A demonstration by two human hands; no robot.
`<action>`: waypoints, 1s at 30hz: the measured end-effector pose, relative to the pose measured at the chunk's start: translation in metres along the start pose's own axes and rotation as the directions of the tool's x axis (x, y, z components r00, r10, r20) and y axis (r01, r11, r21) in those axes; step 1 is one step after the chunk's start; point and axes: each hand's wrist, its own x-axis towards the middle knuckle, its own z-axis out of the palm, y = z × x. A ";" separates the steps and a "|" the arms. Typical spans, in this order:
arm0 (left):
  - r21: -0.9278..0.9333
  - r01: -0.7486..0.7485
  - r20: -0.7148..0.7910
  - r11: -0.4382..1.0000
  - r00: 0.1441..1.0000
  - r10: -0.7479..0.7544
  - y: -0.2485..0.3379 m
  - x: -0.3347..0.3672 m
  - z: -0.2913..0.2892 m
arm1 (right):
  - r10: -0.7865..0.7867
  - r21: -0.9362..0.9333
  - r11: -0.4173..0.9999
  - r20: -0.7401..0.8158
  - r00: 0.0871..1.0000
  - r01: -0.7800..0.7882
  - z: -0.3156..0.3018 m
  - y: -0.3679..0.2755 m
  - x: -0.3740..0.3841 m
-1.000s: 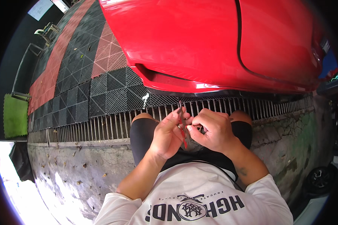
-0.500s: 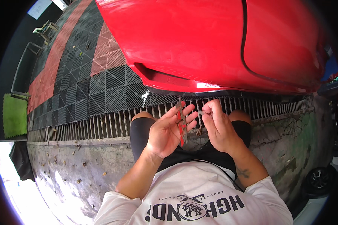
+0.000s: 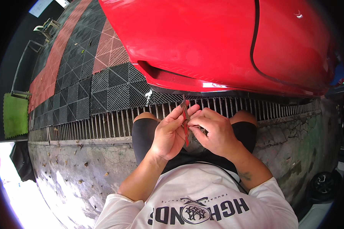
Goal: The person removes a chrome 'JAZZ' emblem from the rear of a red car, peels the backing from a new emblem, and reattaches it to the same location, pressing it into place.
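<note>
My left hand [image 3: 171, 133], palm up in front of my knees, holds slim red-handled pliers [image 3: 185, 118] between thumb and fingers. Their grey metal end points away from me, toward the red car's lower edge, and the red handles come back toward my lap. From the right, my right hand [image 3: 214, 131] meets them, thumb and forefinger pinched together at the side of the handles. Whatever lies between those fingertips is too small to name. Just beyond both hands is the red car body panel [image 3: 187, 42], apart from them.
A slotted metal drain grate [image 3: 114, 124] runs below the car, with cracked concrete [image 3: 76, 164] on my side. Black and red floor tiles [image 3: 107, 87] spread to the far left. A green mat [image 3: 15, 116] stands at the left, and a wheel [image 3: 325, 182] at the right.
My right hand has moved left, from apart to touching the pliers in my left hand. Its pinched fingers held a small pale thing before, now hidden. The left hand has hardly moved.
</note>
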 end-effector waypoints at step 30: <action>-0.029 -0.039 0.004 0.999 0.999 0.039 0.004 -0.002 -0.013 | 0.182 0.246 0.957 -0.109 0.977 -0.151 -0.002 -0.006 0.023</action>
